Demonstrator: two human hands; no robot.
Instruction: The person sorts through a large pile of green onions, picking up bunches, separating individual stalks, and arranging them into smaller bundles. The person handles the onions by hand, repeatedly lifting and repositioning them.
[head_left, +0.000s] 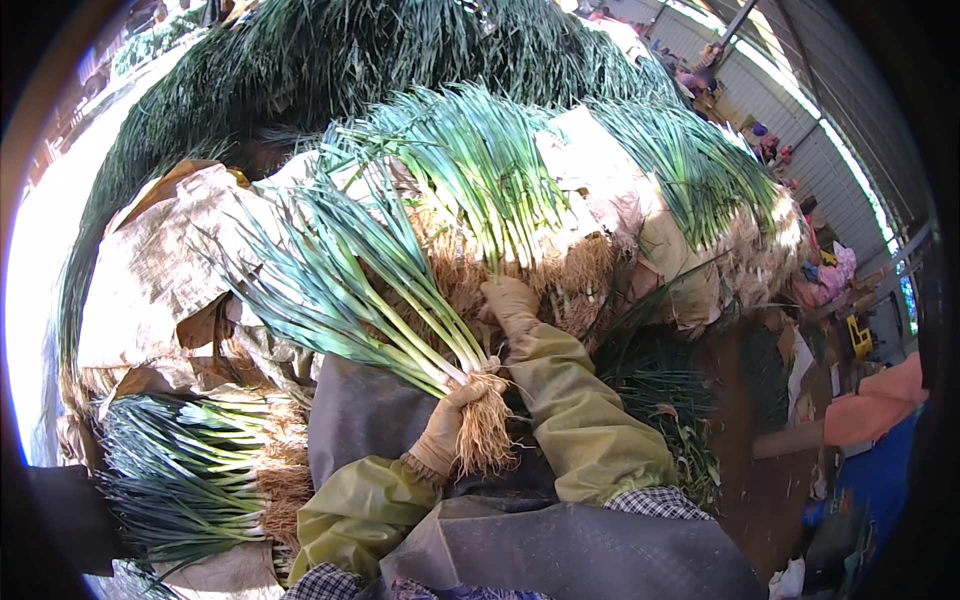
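My left hand (446, 424), in a tan glove, grips a bunch of green onions (382, 300) low on the white stems. Its pale roots (484, 435) hang over my fingers, while the leaves fan to the upper left. Further forward, my gloved right hand (514, 304) is closed at the root end of a heap of green onions (480, 172); a single stalk appears to run into its fingers. Fingertips there are partly hidden. A dark apron (555, 547) covers my lap, and yellow-green sleeves cover both forearms.
Stacked green onions (180, 472) lie at my left with roots facing me. Brown sacking (172, 255) covers part of the pile ahead, and another heap (690, 165) sits farther right. Loose leaves (667, 405) lie on the floor at right. Other people are in the background.
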